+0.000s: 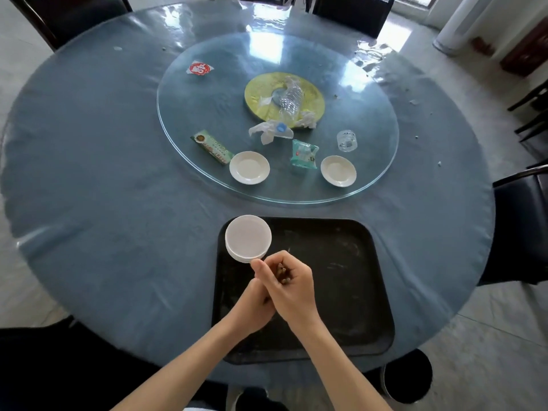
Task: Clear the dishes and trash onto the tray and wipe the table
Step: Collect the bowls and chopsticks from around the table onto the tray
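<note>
The task looks barely begun. At lower centre, over the black rectangular tray point(341, 262), the right hand point(292, 284) pinches the white round bowl point(248, 238) and brownish scraps; what the left hand point(255, 307), underneath, holds is hidden. Two white saucers point(249, 167), the crushed clear bottle point(290, 99) and wrappers remain mid-frame; the table point(103, 188) is unwiped.

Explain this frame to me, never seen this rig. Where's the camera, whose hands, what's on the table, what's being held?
There is no robot here: one wide-angle camera sits on a person's head, looking forward and down, so the arms at the bottom are the wearer's own. The right hand grips small brown scraps and its thumb meets the rim of a white bowl over the black tray's far left corner. The left hand is tucked partly under the right; what it holds is hidden. On the glass turntable lie two white saucers, a crushed plastic bottle, a small clear cup, a green packet, a green wrapper and crumpled plastic.
</note>
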### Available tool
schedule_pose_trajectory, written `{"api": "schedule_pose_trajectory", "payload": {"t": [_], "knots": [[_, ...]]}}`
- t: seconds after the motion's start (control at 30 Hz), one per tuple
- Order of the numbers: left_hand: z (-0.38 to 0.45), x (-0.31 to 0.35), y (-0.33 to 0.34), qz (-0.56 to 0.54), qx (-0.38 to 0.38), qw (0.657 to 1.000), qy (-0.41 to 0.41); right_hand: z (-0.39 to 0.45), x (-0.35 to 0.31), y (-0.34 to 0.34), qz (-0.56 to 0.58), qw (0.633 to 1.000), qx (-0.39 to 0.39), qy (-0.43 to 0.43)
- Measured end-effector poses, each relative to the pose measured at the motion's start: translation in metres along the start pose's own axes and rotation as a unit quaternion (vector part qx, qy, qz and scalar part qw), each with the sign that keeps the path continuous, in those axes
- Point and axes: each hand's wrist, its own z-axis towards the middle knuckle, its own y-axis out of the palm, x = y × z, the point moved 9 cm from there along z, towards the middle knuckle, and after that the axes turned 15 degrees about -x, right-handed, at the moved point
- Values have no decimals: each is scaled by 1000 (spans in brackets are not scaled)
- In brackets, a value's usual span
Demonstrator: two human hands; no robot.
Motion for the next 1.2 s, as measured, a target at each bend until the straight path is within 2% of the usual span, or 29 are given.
{"api": "schedule_pose_trajectory", "payload": {"t": [0.07,0.13,0.2,0.37,0.53,0.63,0.8,0.9,1.03,1.1,1.2], "knots": [[1,-17,-1,-33,24,999,-16,-3,17,-1,-5,1000,13,20],[5,-26,5,-73,-9,996,-42,-4,27,0,-7,999,21,40],[9,-19,10,-65,-16,996,-61,-5,28,2,-8,998,26,53],[11,-17,10,-56,-22,997,-37,-5,18,-8,45,997,31,53],[-1,-40,13,52,-31,997,-50,-14,51,-3,35,994,6,107],[-8,-41,20,74,-53,995,-37,-17,63,-6,27,992,-7,126],[-12,-41,31,129,-87,987,-27,-10,74,-27,73,981,44,172],[-8,-52,37,144,-87,982,-83,2,80,-36,76,978,29,194],[6,-60,37,177,-52,970,-160,-5,109,-37,23,958,-50,281],[10,-74,38,127,-34,970,-205,-17,132,-40,9,944,-65,325],[15,-100,31,147,-17,941,-305,-29,161,-41,7,930,-54,365]]}}
